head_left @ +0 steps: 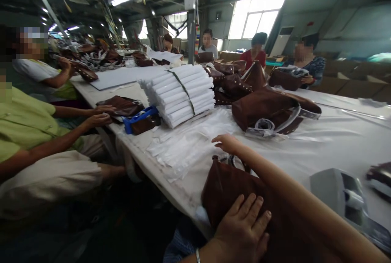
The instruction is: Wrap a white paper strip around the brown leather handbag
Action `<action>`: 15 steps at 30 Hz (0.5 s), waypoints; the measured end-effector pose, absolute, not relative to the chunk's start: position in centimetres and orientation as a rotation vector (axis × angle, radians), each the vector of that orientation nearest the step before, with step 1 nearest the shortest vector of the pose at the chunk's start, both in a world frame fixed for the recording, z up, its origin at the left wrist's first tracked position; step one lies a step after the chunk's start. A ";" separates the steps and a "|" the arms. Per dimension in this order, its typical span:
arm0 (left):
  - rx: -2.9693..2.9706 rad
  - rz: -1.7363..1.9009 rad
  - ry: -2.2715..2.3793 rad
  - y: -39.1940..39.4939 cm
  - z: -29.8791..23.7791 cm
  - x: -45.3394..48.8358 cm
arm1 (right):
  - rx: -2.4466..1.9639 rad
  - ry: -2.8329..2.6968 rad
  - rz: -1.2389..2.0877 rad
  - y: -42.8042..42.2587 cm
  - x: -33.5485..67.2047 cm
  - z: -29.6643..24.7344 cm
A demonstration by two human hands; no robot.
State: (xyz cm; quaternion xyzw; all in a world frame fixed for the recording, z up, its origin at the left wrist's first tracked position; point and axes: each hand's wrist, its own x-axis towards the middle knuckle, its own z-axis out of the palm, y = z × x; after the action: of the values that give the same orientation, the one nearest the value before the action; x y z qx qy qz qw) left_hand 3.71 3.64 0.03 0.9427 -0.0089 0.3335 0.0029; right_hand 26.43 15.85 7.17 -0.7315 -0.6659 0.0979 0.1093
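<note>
My left hand [244, 224] lies flat with fingers spread on a brown leather bag [226, 191] at the near edge of the white table [336, 140]. My right hand [227, 142] reaches forward past the bag, fingers stretched out and holding nothing, over a heap of clear plastic bags [186, 144]. Another brown bag with a white strap [269, 112] lies beyond my right hand.
A strapped bundle of white folded sheets [183, 93] stands mid-table. A blue tape dispenser [139, 118] lies by the hands of a person in green [30, 128] at left. Several other people sit around more brown bags [232, 81]. A grey tape dispenser [342, 191] sits at right.
</note>
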 end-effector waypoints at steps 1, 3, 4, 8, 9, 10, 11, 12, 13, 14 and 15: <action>2.952 1.090 -0.030 3.6 -0.2 3.9 | -2.154 -2.003 0.298 17.0 26.5 6.6; 2.944 1.187 -0.030 3.6 -1.0 4.3 | -2.141 -2.095 0.319 18.5 26.4 5.7; 2.939 1.233 -0.026 3.6 -1.3 4.6 | -2.129 -2.133 0.325 18.8 26.3 5.4; 2.920 1.311 -0.003 3.6 -2.1 5.1 | -2.062 -2.181 0.317 19.0 26.2 5.5; 2.917 1.302 -0.009 3.7 -2.1 5.1 | -2.035 -2.163 0.300 18.8 26.2 5.9; 2.917 1.285 -0.021 3.7 -1.9 5.0 | -2.002 -2.134 0.276 18.5 26.3 6.4; 2.918 1.261 -0.034 3.8 -1.6 4.8 | -1.966 -2.093 0.247 18.1 26.3 7.2; 2.921 1.227 -0.045 3.8 -1.2 4.6 | -1.933 -2.045 0.213 17.6 26.3 8.0; 2.925 1.190 -0.054 3.9 -0.9 4.5 | -1.909 -1.993 0.173 16.8 26.2 9.1; 2.928 1.152 -0.061 3.9 -0.6 4.3 | -1.889 -1.924 0.135 15.9 26.1 10.3; 2.931 1.111 -0.067 3.9 -0.3 4.1 | -1.865 -1.831 0.106 14.7 25.9 11.6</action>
State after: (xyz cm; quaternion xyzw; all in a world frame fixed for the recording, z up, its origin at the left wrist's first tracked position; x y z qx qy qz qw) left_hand 4.09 3.94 -0.31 0.9348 -0.0214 0.3544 0.0034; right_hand 25.86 14.75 11.58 -0.6885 -0.6759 0.0390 0.2599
